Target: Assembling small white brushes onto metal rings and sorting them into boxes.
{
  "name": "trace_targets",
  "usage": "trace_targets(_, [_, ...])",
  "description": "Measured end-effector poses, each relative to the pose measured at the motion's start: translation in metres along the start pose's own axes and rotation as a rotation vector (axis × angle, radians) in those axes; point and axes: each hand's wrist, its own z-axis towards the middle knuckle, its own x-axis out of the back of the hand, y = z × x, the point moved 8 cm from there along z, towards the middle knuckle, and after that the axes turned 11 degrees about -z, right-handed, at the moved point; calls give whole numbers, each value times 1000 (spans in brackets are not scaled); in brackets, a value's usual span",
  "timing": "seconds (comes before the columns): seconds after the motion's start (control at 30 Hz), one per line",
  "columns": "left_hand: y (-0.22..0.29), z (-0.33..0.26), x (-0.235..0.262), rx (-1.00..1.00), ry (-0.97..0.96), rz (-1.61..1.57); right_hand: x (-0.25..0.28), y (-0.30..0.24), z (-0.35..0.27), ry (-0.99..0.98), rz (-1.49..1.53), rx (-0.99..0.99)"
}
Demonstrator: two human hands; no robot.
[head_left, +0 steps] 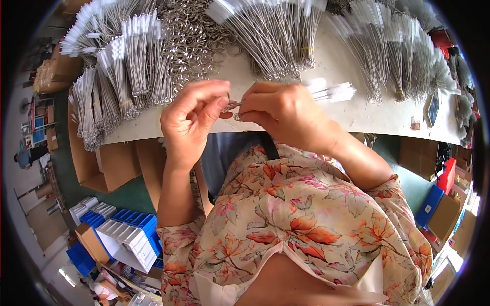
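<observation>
My left hand pinches a small metal ring between thumb and index finger, just above the table's near edge. Close beside it, my right hand is closed around a few wire-handled brushes. Their looped wire ends poke out of my right fingertips and meet the ring. White bristle heads of brushes show beyond the right hand; the handles between are hidden by the hand, so I cannot tell whether all of these heads belong to the held brushes.
A heap of loose metal rings lies on the white table. Bundles of similar brushes lie around it, with more at left and right. Cardboard boxes stand below the left edge; blue and white bins sit farther back.
</observation>
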Motion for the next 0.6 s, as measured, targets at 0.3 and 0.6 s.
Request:
trace_targets(0.3, [43, 7, -18, -178, -295, 119, 23, 3, 2, -211, 544, -239])
trace_targets(0.6, [65, 1, -27, -408, -150, -2, 22, 3, -3, -104, 1114, -414])
